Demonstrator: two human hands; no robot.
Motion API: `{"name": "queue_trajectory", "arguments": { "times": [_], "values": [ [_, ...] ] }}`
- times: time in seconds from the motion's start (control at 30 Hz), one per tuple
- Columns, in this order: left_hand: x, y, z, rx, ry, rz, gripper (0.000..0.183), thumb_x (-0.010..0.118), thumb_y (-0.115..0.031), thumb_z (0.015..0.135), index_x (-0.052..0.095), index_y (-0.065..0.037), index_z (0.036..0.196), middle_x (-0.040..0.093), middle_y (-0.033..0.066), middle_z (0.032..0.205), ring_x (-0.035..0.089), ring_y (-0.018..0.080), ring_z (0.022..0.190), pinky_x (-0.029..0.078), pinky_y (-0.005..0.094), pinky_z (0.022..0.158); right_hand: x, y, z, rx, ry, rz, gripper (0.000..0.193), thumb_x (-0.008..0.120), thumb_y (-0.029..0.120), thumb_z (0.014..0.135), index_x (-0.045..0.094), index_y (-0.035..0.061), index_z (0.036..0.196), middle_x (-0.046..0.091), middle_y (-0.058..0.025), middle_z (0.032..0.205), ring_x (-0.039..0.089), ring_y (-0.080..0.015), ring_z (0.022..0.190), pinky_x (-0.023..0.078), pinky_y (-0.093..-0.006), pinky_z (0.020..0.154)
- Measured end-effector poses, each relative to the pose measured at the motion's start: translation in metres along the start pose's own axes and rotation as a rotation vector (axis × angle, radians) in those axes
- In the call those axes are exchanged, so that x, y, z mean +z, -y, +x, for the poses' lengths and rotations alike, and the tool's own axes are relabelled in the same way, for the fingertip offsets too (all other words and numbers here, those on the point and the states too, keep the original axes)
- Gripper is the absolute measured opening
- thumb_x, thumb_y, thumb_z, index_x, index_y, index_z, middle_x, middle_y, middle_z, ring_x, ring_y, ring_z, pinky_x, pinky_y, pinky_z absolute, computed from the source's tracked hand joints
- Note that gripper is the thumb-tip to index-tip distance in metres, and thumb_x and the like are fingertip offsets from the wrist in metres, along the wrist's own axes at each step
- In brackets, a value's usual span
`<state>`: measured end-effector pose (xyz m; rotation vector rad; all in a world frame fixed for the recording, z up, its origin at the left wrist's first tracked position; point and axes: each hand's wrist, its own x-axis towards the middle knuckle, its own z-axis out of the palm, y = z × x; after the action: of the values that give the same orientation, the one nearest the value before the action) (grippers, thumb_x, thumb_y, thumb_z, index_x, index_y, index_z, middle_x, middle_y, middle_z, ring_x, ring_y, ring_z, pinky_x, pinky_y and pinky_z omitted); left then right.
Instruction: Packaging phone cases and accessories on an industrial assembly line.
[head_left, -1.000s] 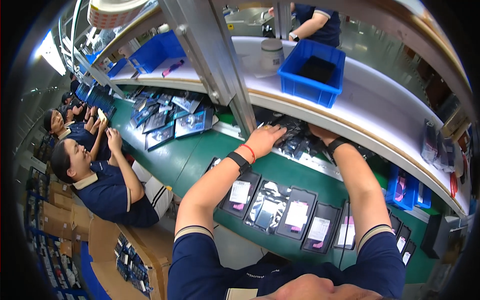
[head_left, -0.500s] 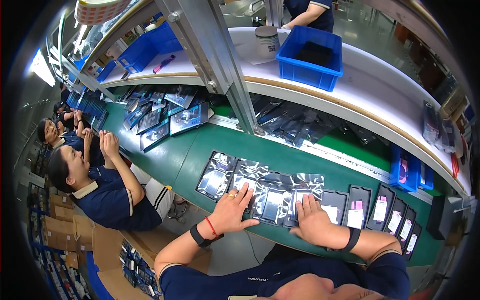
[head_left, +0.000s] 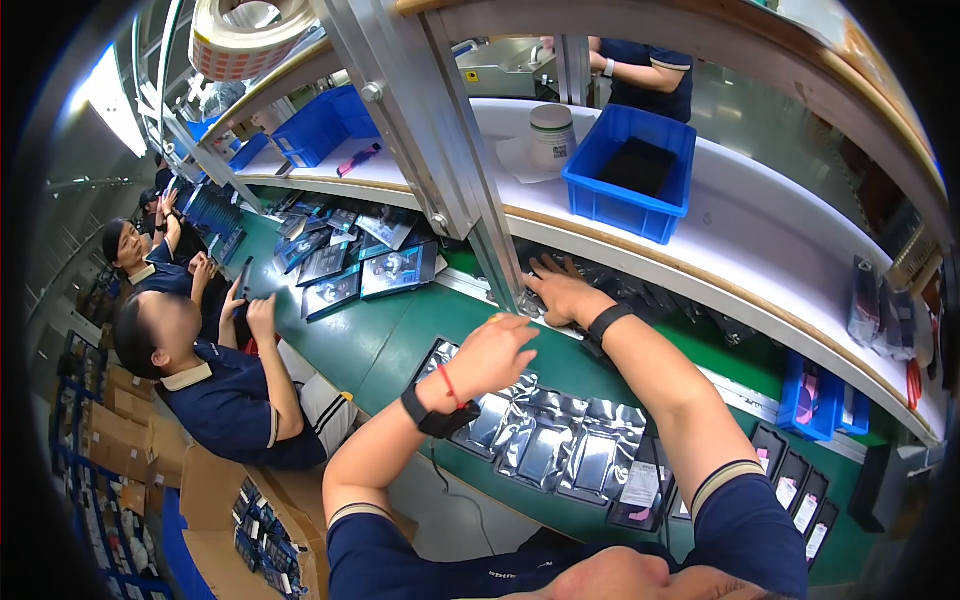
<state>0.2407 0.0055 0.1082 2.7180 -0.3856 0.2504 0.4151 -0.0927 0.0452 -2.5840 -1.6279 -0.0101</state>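
My right hand (head_left: pixel 560 293) lies flat on a stack of dark shiny pouches (head_left: pixel 640 295) under the white shelf, fingers spread on them. My left hand (head_left: pixel 492 355) hovers above the green belt just short of that stack, fingers curled, holding nothing that I can see. Below both arms a row of silver foil pouches (head_left: pixel 545 445) lies side by side on the belt. Each wrist wears a black band.
A blue bin (head_left: pixel 632 170) and a white jar (head_left: pixel 552 135) stand on the white shelf (head_left: pixel 760 230). A metal post (head_left: pixel 450 160) rises at centre. Co-workers (head_left: pixel 220 390) sit at left beside boxed packs (head_left: pixel 360 265). Small black trays (head_left: pixel 800 490) lie at right.
Both hands left the row of silver pouches near the belt's front edge and reached forward to the far side, under the shelf. My view tilted up and to the left.
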Motion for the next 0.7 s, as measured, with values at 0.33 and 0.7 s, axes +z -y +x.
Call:
{"name": "queue_trajectory", "arguments": {
  "times": [0.33, 0.7],
  "values": [
    [0.066, 0.054, 0.084, -0.136, -0.059, 0.079, 0.054, 0.051, 0.006, 0.069, 0.048, -0.003, 0.122, 0.05, 0.0215, 0.123, 0.044, 0.04, 0.116, 0.035, 0.0398, 0.101, 0.0, -0.045, -0.062, -0.371, -0.275, -0.104, 0.02, 0.05, 0.012, 0.078, 0.058, 0.0058, 0.095, 0.058, -0.0117, 0.11, 0.054, -0.0281, 0.107, 0.038, -0.0443, 0.096],
    [0.093, 0.009, 0.134, 0.075, 0.196, 0.096, 0.067, 0.054, 0.002, 0.063, 0.038, -0.003, 0.129, 0.037, 0.0201, 0.134, 0.034, 0.0337, 0.126, 0.031, 0.0456, 0.103, -0.011, -0.083, -0.139, -0.245, -0.461, -0.017, 0.023, 0.053, 0.011, 0.077, 0.066, 0.0107, 0.095, 0.059, -0.0098, 0.094, 0.055, -0.0267, 0.098, 0.046, -0.0363, 0.084]
  ]
}}
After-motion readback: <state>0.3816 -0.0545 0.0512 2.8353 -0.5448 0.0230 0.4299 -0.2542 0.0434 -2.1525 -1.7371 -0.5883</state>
